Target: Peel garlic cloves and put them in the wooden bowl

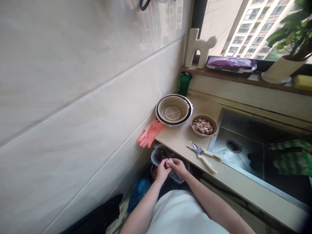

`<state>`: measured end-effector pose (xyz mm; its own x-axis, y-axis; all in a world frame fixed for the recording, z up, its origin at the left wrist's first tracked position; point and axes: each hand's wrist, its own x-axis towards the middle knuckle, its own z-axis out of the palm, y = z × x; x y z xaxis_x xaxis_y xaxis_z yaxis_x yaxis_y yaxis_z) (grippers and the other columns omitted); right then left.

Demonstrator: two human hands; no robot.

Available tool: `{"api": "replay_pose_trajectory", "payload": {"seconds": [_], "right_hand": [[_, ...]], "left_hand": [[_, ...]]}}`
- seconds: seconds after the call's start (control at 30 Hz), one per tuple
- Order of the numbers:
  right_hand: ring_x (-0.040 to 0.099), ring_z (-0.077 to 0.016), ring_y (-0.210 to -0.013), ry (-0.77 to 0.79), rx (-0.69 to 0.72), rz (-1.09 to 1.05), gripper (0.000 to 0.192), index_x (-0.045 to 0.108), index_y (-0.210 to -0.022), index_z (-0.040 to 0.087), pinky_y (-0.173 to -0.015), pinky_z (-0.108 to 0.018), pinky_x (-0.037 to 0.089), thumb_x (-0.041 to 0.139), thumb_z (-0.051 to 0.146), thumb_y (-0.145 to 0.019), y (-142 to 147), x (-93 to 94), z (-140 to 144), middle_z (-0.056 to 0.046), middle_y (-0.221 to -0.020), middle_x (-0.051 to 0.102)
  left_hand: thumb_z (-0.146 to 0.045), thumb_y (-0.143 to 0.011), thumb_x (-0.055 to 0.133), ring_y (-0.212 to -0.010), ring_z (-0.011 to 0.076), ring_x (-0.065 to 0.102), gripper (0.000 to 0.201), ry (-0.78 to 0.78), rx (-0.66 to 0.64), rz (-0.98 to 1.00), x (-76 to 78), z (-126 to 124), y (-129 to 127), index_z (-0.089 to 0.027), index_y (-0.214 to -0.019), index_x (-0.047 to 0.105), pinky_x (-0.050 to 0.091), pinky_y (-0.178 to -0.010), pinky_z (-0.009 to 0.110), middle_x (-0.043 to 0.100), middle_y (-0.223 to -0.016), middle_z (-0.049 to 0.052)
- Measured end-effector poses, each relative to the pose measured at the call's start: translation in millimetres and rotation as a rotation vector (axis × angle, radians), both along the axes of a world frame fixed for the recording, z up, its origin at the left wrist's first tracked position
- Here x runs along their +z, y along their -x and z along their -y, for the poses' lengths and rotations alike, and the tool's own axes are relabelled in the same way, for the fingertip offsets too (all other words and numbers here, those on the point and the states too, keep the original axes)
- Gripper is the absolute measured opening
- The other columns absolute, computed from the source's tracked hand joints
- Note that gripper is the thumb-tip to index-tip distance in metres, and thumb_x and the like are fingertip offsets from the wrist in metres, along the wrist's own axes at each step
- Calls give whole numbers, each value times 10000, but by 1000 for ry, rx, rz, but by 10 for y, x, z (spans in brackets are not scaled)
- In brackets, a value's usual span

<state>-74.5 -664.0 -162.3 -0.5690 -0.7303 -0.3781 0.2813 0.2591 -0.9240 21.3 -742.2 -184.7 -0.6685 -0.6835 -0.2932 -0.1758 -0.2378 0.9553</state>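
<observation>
A small whitish garlic bulb (168,162) is pinched between both my hands, over a lined trash bin (158,155) below the counter edge. My left hand (162,171) grips it from the left, thumb and fingers closed. From the right, the fingers of my right hand (179,167) close on the same bulb and hide part of it. On the counter ahead, a beige bowl (214,132) contains many pinkish-white garlic cloves (202,126). Kitchen scissors (200,152) with white handles lie spread apart near the counter's front edge.
A beige strainer basket (173,110) sits inside a larger round basin by the wall. Pink rubber gloves (151,132) hang over the counter edge. The sink (220,143) is on the right, with a green-striped cloth (291,162). A green container (184,84) stands in the corner.
</observation>
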Motion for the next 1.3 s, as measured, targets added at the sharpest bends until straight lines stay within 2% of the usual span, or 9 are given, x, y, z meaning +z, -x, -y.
{"api": "replay_pose_trajectory", "payload": {"seconds": [0.17, 0.3, 0.4, 0.5, 0.73, 0.93, 1.07, 1.17, 1.3], "right_hand": [[570, -176, -625, -127, -59, -172, 419, 653, -676, 130, -577, -272, 435, 487, 508, -749, 19, -93, 43, -49, -631, 647], [586, -190, -671, -124, -30, -202, 305, 669, -689, 153, -619, -276, 448, 528, 421, -729, 14, -132, 58, -48, -673, 670], [597, -202, -724, -125, -32, -228, 248, 679, -744, 168, -670, -288, 455, 529, 365, -724, 46, -160, 38, -52, -734, 685], [602, -201, -753, -118, -48, -230, 260, 674, -810, 168, -698, -294, 459, 505, 349, -732, 110, -208, 15, -56, -786, 688], [583, -165, -631, -80, -29, -150, 313, 647, -802, 128, -575, -266, 453, 510, 402, -739, 178, -242, -1, -58, -714, 672], [613, -188, -784, 8, 85, -178, 337, 642, -946, 162, -710, -296, 486, 589, 402, -716, 168, -93, -31, -53, -866, 685], [598, -222, -930, -13, 156, -361, 504, 628, -1056, 190, -861, -347, 453, 713, 241, -562, 176, -83, -48, -63, -1021, 664], [607, -218, -909, 5, 168, -355, 412, 666, -1006, 197, -833, -338, 464, 673, 234, -595, 189, -106, -48, -60, -996, 677], [616, -189, -724, -33, 166, -282, 198, 713, -772, 170, -675, -284, 482, 630, 283, -632, 208, -110, -18, -38, -765, 696]], "left_hand": [[-133, -487, 794, -832, 213, 623, 494, 26, 36, 57, 39, -24, 35, -161, -948, 618, 465, -788, 318, 681, -913, 81], [-115, -487, 780, -842, 211, 606, 498, 61, 45, 93, 55, -49, 34, -181, -947, 600, 456, -791, 317, 661, -925, 65], [-80, -499, 767, -952, 210, 580, 614, -13, 5, -27, 86, -64, 51, -208, -1061, 556, 437, -851, 313, 617, -1075, 79], [-119, -594, 727, -1008, 203, 555, 532, -74, -45, -103, 137, -63, 80, -222, -1089, 560, 401, -906, 312, 596, -1132, 81], [-95, -583, 733, -947, 184, 565, 573, -398, -106, -123, 200, 14, 92, -210, -1121, 573, 416, -837, 282, 606, -1124, 83], [-275, -660, 710, -732, 137, 587, 459, -684, 28, -181, 234, 60, 126, -173, -1091, 589, 433, -632, 235, 645, -954, 65], [-312, -643, 740, -679, 127, 588, 417, -643, 120, -115, 197, 50, 153, -168, -1012, 611, 418, -564, 213, 653, -867, 54], [-253, -596, 769, -690, 141, 598, 413, -635, 151, -108, 184, 55, 134, -157, -969, 619, 444, -593, 236, 659, -828, 52], [-241, -620, 708, -590, 120, 564, 264, -680, 120, -95, 213, 78, 95, -118, -845, 644, 450, -591, 250, 641, -693, 36]]}}
